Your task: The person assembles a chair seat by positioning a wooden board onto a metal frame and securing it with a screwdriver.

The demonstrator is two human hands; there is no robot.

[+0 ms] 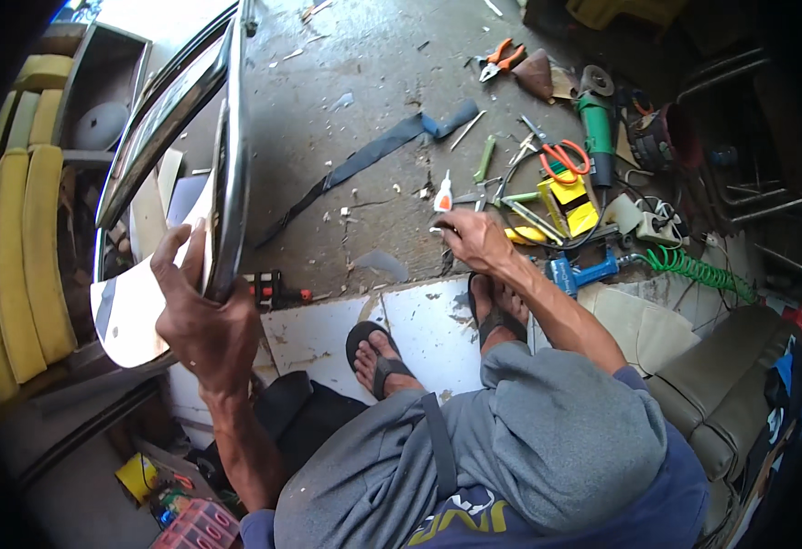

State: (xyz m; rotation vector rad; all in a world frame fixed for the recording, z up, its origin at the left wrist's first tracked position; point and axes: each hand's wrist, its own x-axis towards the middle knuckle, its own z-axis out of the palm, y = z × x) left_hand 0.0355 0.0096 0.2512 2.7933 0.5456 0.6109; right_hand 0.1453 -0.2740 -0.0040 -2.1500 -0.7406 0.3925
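My left hand (207,320) is closed around the lower edge of a chair frame (234,165) with shiny metal tubing, raised at the left. A white curved panel (126,320) shows beneath its fingers. My right hand (482,242) is held low over the floor in a pinch, with a tiny pale bit at its fingertips that I cannot make out. Just beyond those fingertips is a small white glue bottle (444,194) with a red part. A dark blue-grey fabric strip (378,148) lies crumpled across the floor between the frame and the bottle.
On the right lie a green angle grinder (594,133), orange-handled scissors (564,160), pliers (502,59), a blue air stapler (579,272) and its green coiled hose (699,267). Yellow foam pads (16,265) are stacked at left. A padded seat (721,384) stands at right.
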